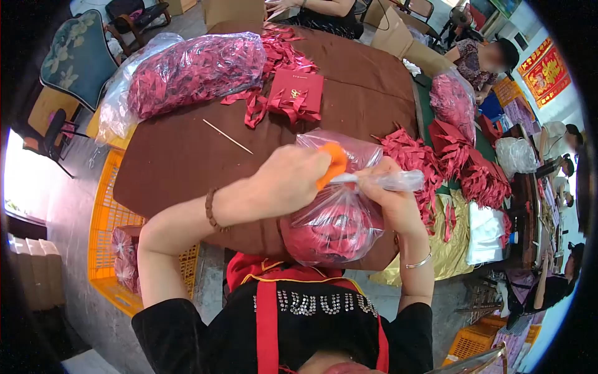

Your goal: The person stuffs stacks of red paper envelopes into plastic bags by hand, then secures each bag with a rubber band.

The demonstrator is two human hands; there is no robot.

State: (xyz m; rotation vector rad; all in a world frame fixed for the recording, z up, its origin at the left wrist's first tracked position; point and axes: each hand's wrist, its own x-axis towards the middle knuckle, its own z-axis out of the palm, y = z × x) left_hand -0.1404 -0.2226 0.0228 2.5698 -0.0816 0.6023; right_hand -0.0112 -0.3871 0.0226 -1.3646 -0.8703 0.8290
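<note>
A clear plastic bag [333, 240] filled with red pieces stands at the table's near edge, its top gathered into a twisted neck. My right hand [389, 193] is closed around that neck, and the loose end of the plastic sticks out past the fingers. My left hand [289, 177] is a fist beside the neck, gripping a bright orange curved thing [334, 163] whose kind I cannot tell. Beyond the bag, a red box [296, 93] with gold marks and red ribbons lies on the brown tabletop [187, 168].
A thin stick [227, 136] lies left of my hands. A large bag of red ribbons [199, 71] rests at the far left. Red ribbon bundles [414, 162] are heaped on the right. An orange crate [112, 249] stands at lower left. Other people sit across and to the right.
</note>
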